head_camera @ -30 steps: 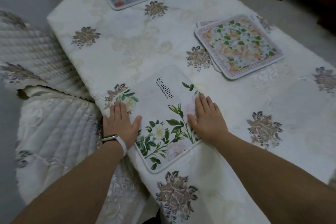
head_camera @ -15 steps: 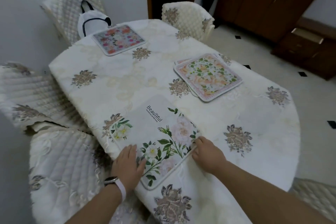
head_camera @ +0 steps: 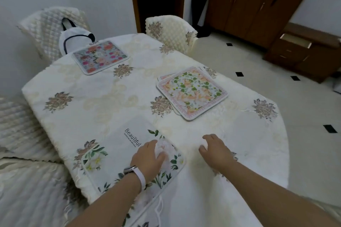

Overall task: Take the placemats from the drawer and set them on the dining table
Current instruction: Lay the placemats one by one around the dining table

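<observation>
A white placemat (head_camera: 127,143) printed with green leaves and the word "Beautiful" lies at the near edge of the dining table (head_camera: 103,97). My left hand (head_camera: 148,158) rests flat on its right half, fingers spread, holding nothing. My right hand (head_camera: 215,149) hovers over the bare tablecloth just right of that mat, fingers loosely apart and empty. A small stack of placemats (head_camera: 191,92) with orange flowers and green leaves sits at the table's right side. At the far end lies a pink-flowered placemat (head_camera: 100,57).
Quilted cream chairs stand at the far left (head_camera: 46,26), far end (head_camera: 171,27) and near left (head_camera: 27,190). A white bag (head_camera: 75,41) sits on the far-left chair. A brown cabinet with an open drawer (head_camera: 295,42) stands at the right, across tiled floor.
The view has lifted and pulled back. My left hand moved from the mat's left edge onto its right half. My right hand came off the mat's corner to the cloth beside it.
</observation>
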`<state>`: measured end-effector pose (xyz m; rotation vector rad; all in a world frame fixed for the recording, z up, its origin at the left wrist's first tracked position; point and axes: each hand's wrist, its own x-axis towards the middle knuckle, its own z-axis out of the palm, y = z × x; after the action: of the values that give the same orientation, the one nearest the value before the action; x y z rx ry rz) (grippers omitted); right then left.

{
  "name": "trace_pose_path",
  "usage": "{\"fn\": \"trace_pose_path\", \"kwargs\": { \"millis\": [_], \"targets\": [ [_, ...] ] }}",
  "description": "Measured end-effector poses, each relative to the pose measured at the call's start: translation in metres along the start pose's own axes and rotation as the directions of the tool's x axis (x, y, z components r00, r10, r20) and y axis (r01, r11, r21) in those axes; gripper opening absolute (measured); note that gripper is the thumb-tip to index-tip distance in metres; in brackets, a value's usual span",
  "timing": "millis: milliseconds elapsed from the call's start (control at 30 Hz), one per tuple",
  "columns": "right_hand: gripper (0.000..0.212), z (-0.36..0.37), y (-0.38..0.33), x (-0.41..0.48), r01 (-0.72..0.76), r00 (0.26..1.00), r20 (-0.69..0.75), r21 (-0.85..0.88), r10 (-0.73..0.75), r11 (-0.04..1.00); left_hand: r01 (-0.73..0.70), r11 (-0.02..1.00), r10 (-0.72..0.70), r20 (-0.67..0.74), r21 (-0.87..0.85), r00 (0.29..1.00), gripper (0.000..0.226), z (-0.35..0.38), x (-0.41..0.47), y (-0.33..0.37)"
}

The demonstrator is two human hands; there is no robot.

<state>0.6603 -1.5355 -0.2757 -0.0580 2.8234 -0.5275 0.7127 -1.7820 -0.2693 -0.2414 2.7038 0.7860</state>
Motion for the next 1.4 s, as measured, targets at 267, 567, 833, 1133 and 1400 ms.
{"fn": "trace_pose_path", "kwargs": {
  "millis": [267, 567, 833, 1133, 1400],
  "targets": [
    [0.048, -0.036, 0.05, 0.078, -0.002, 1.0, -0.007, 0.073, 0.002, 0.997, 0.149, 0.915, -0.155, 0.014, -0.374, 0.988, 0.041, 0.019, 0.077, 0.06],
    [0.048, -0.058, 0.099, 0.185, 0.0, 1.0, -0.027, 0.114, 0.003, 0.993, 0.237, 0.814, -0.309, -0.05, -0.53, 0.95, 0.034, 0.026, 0.167, 0.102],
    [0.049, -0.07, 0.117, 0.27, -0.001, 0.998, -0.06, 0.016, 0.002, 1.0, 0.324, 0.767, -0.412, -0.037, -0.554, 0.911, 0.049, 0.032, 0.223, 0.109],
    [0.071, -0.063, 0.107, 0.32, -0.087, 0.986, -0.138, 0.058, 0.095, 0.995, 0.394, 0.575, -0.5, 0.073, -0.717, 0.863, 0.011, 0.023, 0.252, 0.125],
    [0.049, -0.072, 0.108, 0.316, -0.074, 0.969, -0.237, -0.012, 0.069, 0.997, 0.414, 0.595, -0.556, 0.019, -0.689, 0.831, 0.025, 0.013, 0.268, 0.118]
  ]
}}
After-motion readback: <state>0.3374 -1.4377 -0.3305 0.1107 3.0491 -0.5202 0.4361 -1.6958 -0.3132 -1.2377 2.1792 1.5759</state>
